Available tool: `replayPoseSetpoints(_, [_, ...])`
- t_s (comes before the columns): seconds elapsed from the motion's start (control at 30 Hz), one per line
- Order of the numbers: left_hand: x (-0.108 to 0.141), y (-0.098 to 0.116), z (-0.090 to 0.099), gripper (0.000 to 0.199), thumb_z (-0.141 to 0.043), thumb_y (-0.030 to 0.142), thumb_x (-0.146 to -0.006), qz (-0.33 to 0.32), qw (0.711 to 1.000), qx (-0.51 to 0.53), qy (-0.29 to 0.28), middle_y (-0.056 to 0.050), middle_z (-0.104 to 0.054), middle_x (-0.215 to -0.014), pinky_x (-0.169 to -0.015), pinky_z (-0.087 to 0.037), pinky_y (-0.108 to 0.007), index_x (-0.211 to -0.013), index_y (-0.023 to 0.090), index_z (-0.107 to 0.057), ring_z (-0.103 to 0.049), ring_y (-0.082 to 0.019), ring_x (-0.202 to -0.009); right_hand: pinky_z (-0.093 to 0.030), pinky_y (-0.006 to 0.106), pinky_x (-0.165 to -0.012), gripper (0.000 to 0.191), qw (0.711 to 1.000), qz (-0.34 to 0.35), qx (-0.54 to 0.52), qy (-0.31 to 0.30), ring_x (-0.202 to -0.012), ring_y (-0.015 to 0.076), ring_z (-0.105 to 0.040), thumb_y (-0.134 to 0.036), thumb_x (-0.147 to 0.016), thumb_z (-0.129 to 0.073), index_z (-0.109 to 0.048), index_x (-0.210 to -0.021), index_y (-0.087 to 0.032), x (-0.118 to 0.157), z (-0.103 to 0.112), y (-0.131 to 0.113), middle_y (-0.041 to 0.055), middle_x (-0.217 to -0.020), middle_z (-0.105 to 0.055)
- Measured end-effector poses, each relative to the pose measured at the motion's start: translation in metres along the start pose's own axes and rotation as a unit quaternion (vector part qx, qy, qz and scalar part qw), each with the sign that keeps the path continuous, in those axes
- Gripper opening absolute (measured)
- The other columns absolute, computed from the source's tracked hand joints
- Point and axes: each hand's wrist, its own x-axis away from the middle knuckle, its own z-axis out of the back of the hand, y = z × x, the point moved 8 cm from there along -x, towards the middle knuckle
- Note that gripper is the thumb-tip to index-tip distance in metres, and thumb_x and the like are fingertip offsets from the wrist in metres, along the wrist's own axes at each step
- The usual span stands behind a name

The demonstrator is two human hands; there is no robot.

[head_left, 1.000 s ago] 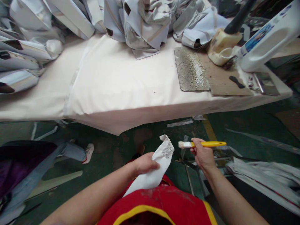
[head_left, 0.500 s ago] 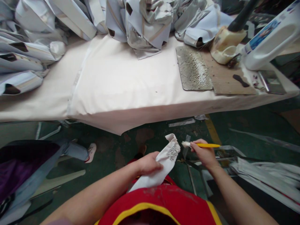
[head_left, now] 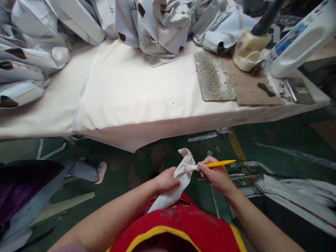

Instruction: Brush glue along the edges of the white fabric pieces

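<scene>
White strip (head_left: 169,198) of soft material, in front of a red apron (head_left: 181,222) with yellow trim and below the near edge of a cloth-covered table (head_left: 126,91). Its long axis slants from the apron, at lower left, up and away to the right, ending in a curled tip. A rough, grey-speckled patch lies near that upper end. The left hand (head_left: 167,180) grips the strip partway along, thumb on top, fingers closed beneath. The right hand (head_left: 215,176) pinches a yellow-handled brush (head_left: 222,163) close to its head; the handle points right and the bristles point left, meeting the patch. So the patch lies just left of the right fingertips and up and to the right of the left hand, with the brush crossing the strip's length rather than following it. On the table beyond are a speckled board (head_left: 215,78), cardboard (head_left: 249,89), a white jug (head_left: 296,52) and pale wrapped bundles (head_left: 164,33).
</scene>
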Motion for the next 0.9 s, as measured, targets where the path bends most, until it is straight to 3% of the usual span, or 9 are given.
replayPoseSetpoints(0.2, [-0.001,-0.003,-0.003,0.044,-0.057,0.014,-0.062,0.011,1.0,0.01,-0.01,-0.005,-0.065,-0.095,-0.06,-0.045,-0.023,-0.106,0.017,-0.056,-0.061,-0.021,-0.082,-0.036,0.026,-0.047,0.039,0.995,-0.027,0.031,0.092,-0.044,0.0151,-0.048,-0.056,-0.07,-0.06,-0.052,-0.056,-0.02,0.0,0.024,0.021,-0.0006,-0.044,-0.05])
replayPoseSetpoints(0.37, [-0.005,-0.002,-0.006,0.041,-0.057,0.013,-0.061,0.012,1.0,0.02,-0.013,-0.005,-0.064,-0.093,-0.063,-0.046,-0.025,-0.102,0.015,-0.056,-0.061,-0.021,-0.082,-0.041,0.026,-0.052,0.036,1.0,-0.015,-0.022,0.014,-0.049,0.0149,-0.051,-0.055,-0.075,-0.057,-0.055,-0.065,-0.02,0.006,-0.002,0.01,-0.001,-0.051,-0.055])
replayPoseSetpoints(0.53, [0.001,0.0,-0.008,0.045,-0.058,0.016,-0.063,-0.005,0.998,0.048,-0.033,-0.003,-0.064,-0.095,-0.064,-0.047,-0.025,-0.107,0.018,-0.055,-0.061,-0.021,-0.083,-0.036,0.027,-0.05,0.037,0.988,-0.057,-0.002,0.141,-0.047,0.0147,-0.046,-0.052,-0.063,-0.066,-0.052,-0.052,-0.02,-0.004,0.042,0.041,-0.0008,-0.045,-0.049])
replayPoseSetpoints(0.63, [-0.002,-0.005,-0.003,0.045,-0.056,0.014,-0.063,0.004,0.998,0.058,-0.017,-0.004,-0.064,-0.097,-0.065,-0.046,-0.026,-0.108,0.016,-0.054,-0.061,-0.021,-0.083,-0.037,0.026,-0.049,0.033,0.984,-0.072,-0.053,0.157,-0.049,0.0149,-0.05,-0.05,-0.068,-0.064,-0.055,-0.064,-0.018,-0.008,0.055,0.057,-0.0004,-0.05,-0.054])
replayPoseSetpoints(0.77, [-0.003,0.002,0.002,0.044,-0.058,0.015,-0.064,0.002,0.998,0.06,0.002,-0.004,-0.063,-0.093,-0.066,-0.045,-0.026,-0.108,0.016,-0.053,-0.059,-0.019,-0.079,-0.036,0.022,-0.045,0.034,0.971,-0.07,-0.145,0.177,-0.049,0.0134,-0.052,-0.051,-0.071,-0.063,-0.052,-0.076,-0.019,-0.003,0.05,0.051,-0.002,-0.054,-0.054])
replayPoseSetpoints(0.9, [0.001,0.031,-0.001,0.036,-0.058,0.021,-0.069,-0.05,0.996,0.07,0.016,-0.002,-0.062,-0.091,-0.07,-0.044,-0.025,-0.105,0.016,-0.054,-0.056,-0.018,-0.081,-0.036,0.022,-0.043,0.037,0.962,-0.04,-0.19,0.194,-0.049,0.0149,-0.053,-0.054,-0.072,-0.063,-0.051,-0.07,-0.019,0.011,0.057,0.033,-0.0034,-0.049,-0.049])
